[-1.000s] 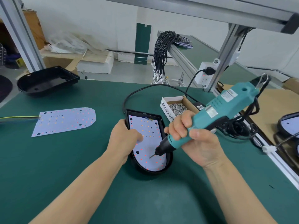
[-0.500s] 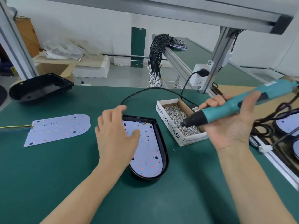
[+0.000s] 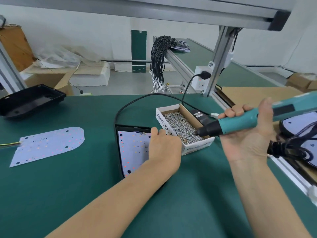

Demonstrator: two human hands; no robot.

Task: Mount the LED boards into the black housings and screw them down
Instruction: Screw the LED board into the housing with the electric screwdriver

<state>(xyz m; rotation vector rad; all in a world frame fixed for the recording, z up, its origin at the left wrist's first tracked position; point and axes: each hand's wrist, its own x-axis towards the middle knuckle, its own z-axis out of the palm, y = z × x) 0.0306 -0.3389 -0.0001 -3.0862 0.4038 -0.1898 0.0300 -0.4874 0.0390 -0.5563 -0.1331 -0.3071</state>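
Here the white LED board (image 3: 133, 148) lies in its black housing (image 3: 120, 127); right hand (image 3: 247, 134) grips the screwdriver (image 3: 240, 122).

Left hand (image 3: 163, 145) hiding LED board (image 3: 133, 148) (right half), electric screwdriver (image 3: 248, 121) cropped at right edge

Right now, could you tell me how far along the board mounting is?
Done: one LED board sits in its black housing. In hand: the right hand dips the screwdriver into the screw box; the left hand rests on the board. Left: a loose board and empty housing.
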